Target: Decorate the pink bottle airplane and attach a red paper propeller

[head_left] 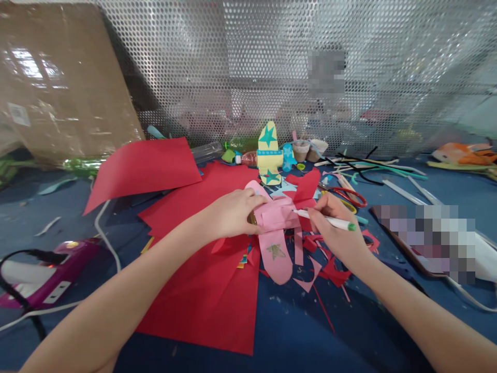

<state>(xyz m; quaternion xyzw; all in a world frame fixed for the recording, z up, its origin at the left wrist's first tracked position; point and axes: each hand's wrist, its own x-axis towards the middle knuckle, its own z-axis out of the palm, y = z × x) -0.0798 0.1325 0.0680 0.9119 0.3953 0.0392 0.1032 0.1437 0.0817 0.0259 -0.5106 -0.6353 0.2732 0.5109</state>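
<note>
A pink paper plane [277,272] with a gold star on its near wing lies in front of me at the middle of the table. My left hand [235,211] grips its end, fingers on top and thumb against the side. In my right hand [337,225] is a white marker pen [334,221] with a green end, pinched between the fingers. Its tip meets or nearly meets the pink strip on the plane's body; I cannot tell which. Red paper sheets [202,305] spread under my left hand, and red and pink scraps [334,273] lie below my right.
A yellow paper plane [271,168] with teal stars stands at the back, near small cups [301,151]. Red-handled scissors [355,197] lie beyond my right hand. A phone [407,248] rests to the right, a purple power strip [64,272] to the left. Behind rises a perforated metal panel [252,62].
</note>
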